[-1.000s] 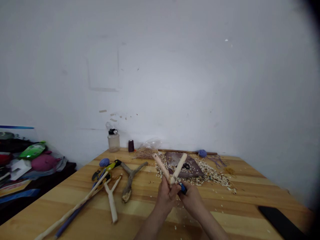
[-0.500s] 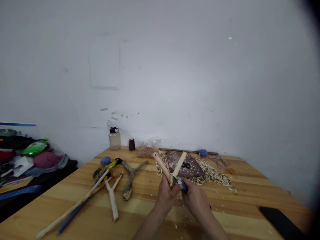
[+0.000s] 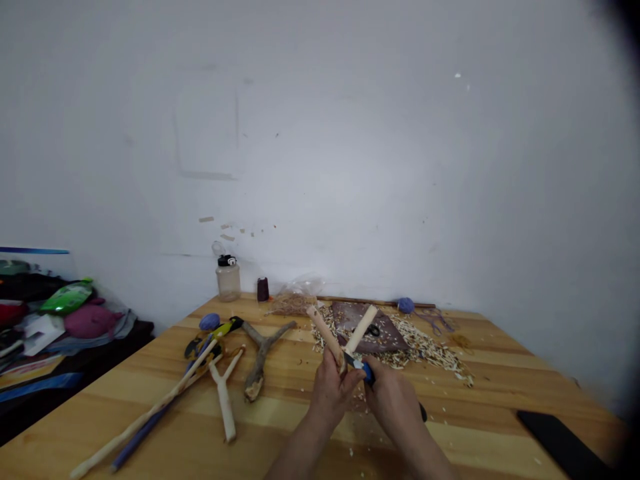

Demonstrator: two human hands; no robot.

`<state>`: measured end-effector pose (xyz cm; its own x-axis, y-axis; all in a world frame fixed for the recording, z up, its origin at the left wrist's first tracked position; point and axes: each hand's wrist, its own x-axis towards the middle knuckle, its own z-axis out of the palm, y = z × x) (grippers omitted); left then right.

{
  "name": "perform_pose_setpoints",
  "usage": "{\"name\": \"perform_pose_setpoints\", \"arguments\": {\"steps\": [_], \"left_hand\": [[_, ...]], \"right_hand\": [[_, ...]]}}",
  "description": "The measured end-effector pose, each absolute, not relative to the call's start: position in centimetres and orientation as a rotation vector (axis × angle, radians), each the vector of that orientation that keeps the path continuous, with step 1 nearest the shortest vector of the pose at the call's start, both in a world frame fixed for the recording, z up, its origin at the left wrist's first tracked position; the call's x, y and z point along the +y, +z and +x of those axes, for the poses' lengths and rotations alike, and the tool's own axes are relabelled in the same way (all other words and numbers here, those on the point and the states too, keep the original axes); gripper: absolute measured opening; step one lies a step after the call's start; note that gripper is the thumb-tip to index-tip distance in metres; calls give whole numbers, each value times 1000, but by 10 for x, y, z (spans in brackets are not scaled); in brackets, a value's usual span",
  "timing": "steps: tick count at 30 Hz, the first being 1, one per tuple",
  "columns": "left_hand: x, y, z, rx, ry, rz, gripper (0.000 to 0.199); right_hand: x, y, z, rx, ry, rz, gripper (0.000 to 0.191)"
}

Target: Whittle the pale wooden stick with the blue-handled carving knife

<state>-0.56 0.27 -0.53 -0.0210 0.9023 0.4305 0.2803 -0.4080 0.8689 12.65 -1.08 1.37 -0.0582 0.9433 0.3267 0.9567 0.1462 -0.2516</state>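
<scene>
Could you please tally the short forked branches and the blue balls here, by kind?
Peeled forked branches: 2 (one held, one lying on the table)
Bark-covered forked branch: 1
Blue balls: 2
Total: 5

Two hands, one peeled wooden fork, one blue-handled knife — and beyond them two more forked branches, two blue yarn balls, one plastic bottle.

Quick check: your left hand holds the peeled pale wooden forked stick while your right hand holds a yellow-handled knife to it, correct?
No, the handle colour is wrong. The knife in the right hand has a blue handle, not yellow, as the head view shows. The left hand does hold the peeled pale wooden forked stick, with the knife held to it.
</scene>
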Motion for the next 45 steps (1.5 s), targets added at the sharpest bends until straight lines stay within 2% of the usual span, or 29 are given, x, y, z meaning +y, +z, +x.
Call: {"name": "perform_pose_setpoints", "arguments": {"steps": [7, 21, 27, 33, 45], "left_hand": [[0, -3, -4, 1211, 1474, 1682, 45], [5, -9, -4, 1470, 1420, 1758, 39], [5, -7, -8, 1391, 1476, 1769, 44], [5, -9, -8, 1325, 1498, 1748, 47], [11, -13, -9, 1394, 1465, 1806, 40]], "right_hand": [[-13, 16, 125, -2015, -45, -1846, 15], [-16, 22, 124, -2012, -34, -1931, 17], [-16, 20, 121, -2015, 138, -1815, 16], [-19, 21, 122, -2038, 9, -1876, 16], [-19, 23, 122, -2044, -40, -1935, 17]]}}
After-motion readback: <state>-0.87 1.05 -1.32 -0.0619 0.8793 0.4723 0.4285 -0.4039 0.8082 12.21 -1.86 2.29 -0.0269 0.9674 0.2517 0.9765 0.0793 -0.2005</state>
